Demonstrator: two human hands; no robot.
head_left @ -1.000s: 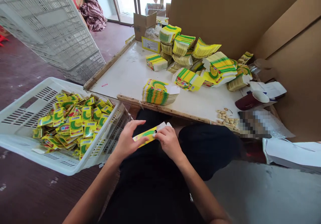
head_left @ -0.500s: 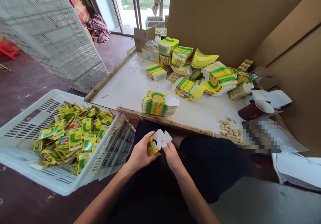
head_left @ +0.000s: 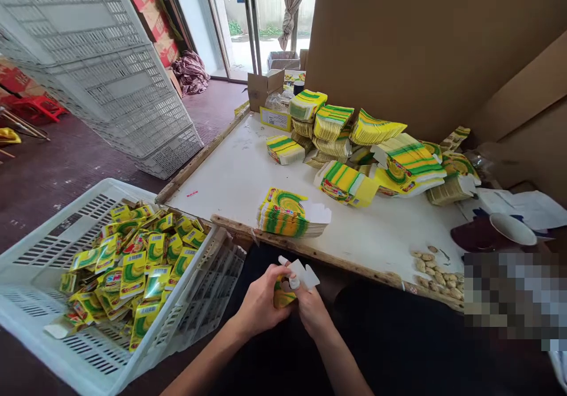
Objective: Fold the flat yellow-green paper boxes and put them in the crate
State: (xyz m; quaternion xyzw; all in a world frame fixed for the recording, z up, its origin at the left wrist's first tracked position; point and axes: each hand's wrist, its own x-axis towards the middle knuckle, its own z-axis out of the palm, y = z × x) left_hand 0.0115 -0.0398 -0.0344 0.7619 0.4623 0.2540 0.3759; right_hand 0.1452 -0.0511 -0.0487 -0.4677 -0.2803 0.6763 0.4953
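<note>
My left hand [head_left: 261, 304] is wrapped round a small yellow-green carton [head_left: 283, 295] above my lap. Its white inner flaps [head_left: 306, 273] stick up at the end facing me. My right hand [head_left: 313, 313] pinches the carton at its flaps, with the thumb pressed against the white card. Just beyond, by the table edge, lies a stack of flat cartons [head_left: 287, 216] of the same print. On my left, many finished-looking yellow cartons [head_left: 133, 272] lie heaped in a white plastic crate [head_left: 153, 328]. Part of the held carton is hidden by my fingers.
More bundles of flat cartons [head_left: 336, 127] are piled at the back of the white table [head_left: 225, 177]. Peanuts [head_left: 438, 275] and a dark red mug [head_left: 473, 233] sit at the right. Stacked white crates [head_left: 133, 77] lean at the left. A wooden strip [head_left: 354, 266] edges the table.
The camera view has shifted, so the table and crate appear lower. Both hands still hold the carton; my right thumb has moved in over its white flaps, which are more folded.
</note>
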